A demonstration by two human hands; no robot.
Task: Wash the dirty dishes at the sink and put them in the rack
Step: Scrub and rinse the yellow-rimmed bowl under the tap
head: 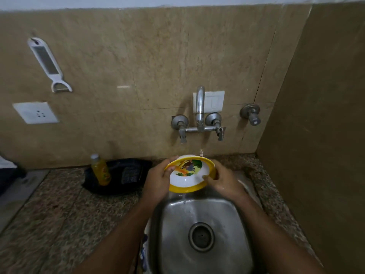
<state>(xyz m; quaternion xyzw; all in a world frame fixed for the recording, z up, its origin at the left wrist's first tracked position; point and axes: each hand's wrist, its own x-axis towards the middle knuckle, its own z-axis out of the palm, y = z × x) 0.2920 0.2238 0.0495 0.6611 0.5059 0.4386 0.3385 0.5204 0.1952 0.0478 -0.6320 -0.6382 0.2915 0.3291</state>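
Beige marble wall (138, 62) fills the upper frame; a white grater-peeler (47, 62) hangs at upper left, a white socket plate (35, 112) below it. A switch plate (214, 101) sits centre; speckled granite counter (59, 214) spans lower left; light is dim.

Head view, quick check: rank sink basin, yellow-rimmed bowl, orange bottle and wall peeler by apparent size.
1. sink basin
2. yellow-rimmed bowl
3. and 4. wall peeler and orange bottle: similar, at different distances, so unranked.

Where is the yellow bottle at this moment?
In the head view, the yellow bottle stands on the counter left of the sink, against a dark cloth by the wall.
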